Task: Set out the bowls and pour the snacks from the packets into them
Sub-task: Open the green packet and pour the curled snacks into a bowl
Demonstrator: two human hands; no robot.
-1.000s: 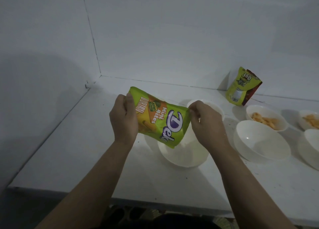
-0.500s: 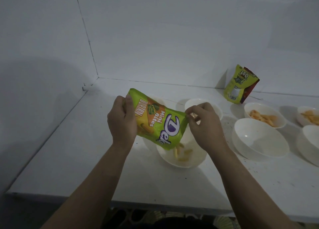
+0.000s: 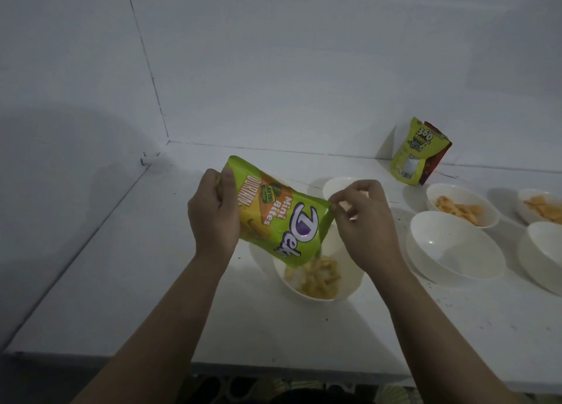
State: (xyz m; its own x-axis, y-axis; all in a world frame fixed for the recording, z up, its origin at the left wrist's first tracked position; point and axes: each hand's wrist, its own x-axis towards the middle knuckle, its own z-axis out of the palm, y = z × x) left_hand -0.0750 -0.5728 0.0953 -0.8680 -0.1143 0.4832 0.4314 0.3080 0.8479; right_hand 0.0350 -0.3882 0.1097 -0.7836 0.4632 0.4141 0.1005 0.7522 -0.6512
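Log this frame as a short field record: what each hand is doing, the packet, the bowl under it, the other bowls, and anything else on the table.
left hand: left hand grips the raised end of the green packet
right hand: right hand pinches the packet's corner near its lower, open end
packet: tilted, mouth down over the bowl
bowl under packet: white bowl with yellow snacks piling in it
empty bowl: empty bowl to its right
filled bowl: bowl with orange snacks behind that
other: second packet leaning on the wall

Dim, bluish-grey light; soft shadows on the left wall — wide-angle bending at edges.
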